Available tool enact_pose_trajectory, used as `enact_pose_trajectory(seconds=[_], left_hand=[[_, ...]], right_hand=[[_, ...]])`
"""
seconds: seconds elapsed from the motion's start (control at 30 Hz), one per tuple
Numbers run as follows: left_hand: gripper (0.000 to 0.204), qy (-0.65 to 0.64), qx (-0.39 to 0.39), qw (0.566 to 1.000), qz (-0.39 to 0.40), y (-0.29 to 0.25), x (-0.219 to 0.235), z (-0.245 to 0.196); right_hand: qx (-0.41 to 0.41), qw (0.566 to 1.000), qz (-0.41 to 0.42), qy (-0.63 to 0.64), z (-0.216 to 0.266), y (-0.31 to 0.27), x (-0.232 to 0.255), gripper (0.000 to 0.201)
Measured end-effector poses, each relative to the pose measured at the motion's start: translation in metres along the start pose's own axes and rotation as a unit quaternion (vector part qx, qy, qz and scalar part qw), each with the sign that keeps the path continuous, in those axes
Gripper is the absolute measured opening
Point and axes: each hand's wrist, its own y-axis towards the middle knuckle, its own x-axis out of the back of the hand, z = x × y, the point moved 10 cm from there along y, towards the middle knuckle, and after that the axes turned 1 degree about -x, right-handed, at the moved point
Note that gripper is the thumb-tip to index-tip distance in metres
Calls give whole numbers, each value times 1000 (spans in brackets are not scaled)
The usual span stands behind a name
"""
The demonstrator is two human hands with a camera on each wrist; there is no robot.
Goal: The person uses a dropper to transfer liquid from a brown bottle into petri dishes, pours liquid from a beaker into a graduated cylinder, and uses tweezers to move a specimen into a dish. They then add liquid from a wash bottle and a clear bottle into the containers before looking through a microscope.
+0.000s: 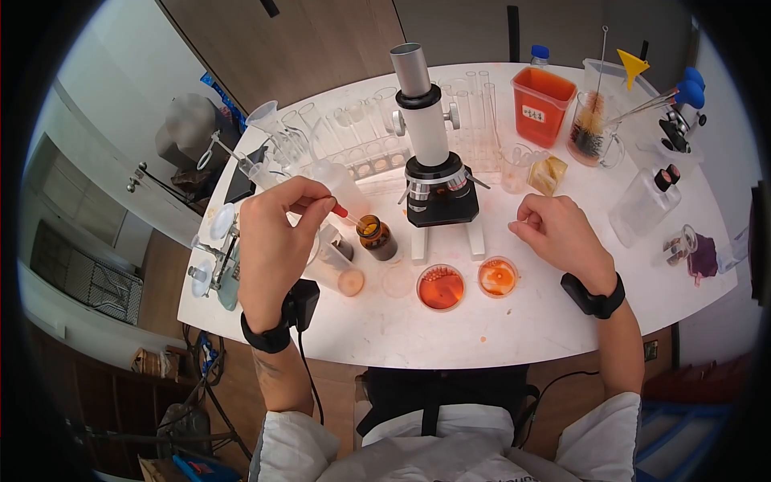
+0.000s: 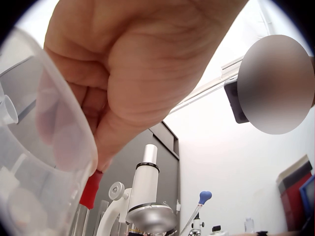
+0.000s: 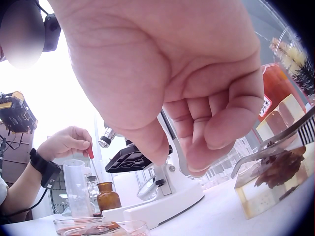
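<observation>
My left hand [image 1: 277, 233] pinches the red rubber bulb [image 1: 340, 209] of a dropper between thumb and fingers. The dropper's glass tube [image 1: 353, 219] slants down to the mouth of an open amber bottle [image 1: 377, 241]. In the left wrist view a translucent plastic cylinder [image 2: 44, 123] stands close in front, covering part of the fingers. My right hand [image 1: 558, 233] hovers to the right of the microscope [image 1: 426, 145], fingers loosely curled and holding nothing. Close to it is a clear block with a brown specimen [image 3: 280, 169] inside.
Two petri dishes with orange-red contents [image 1: 441, 287] lie at the front. Behind the microscope stand racks of test tubes [image 1: 369, 161]. A red container [image 1: 543, 104], a beaker with brushes [image 1: 590, 132] and a clear bottle [image 1: 642, 209] occupy the right side. A balance [image 1: 215, 261] is on the left.
</observation>
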Motion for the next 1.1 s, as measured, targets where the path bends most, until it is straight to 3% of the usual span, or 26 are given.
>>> enact_pose_trajectory(seconds=[0.2,0.4,0.67,1.1], left_hand=[[11,-21,-4,999,-36,-3,6,-5],[15,-46,-35,998,-37,-26,12,-39],[13,-78,-61,988,118,-49,-56,-55],[9,-76,-57,987,132,-53,-73,-50]], right_hand=[[1,1000,0,0,-2,0,-1,22],[-2,1000,1,-5,-1,0,-1,22],[-2,1000,4,4,0,-1,0,22],[-7,1000,6,3,-1,-1,0,23]])
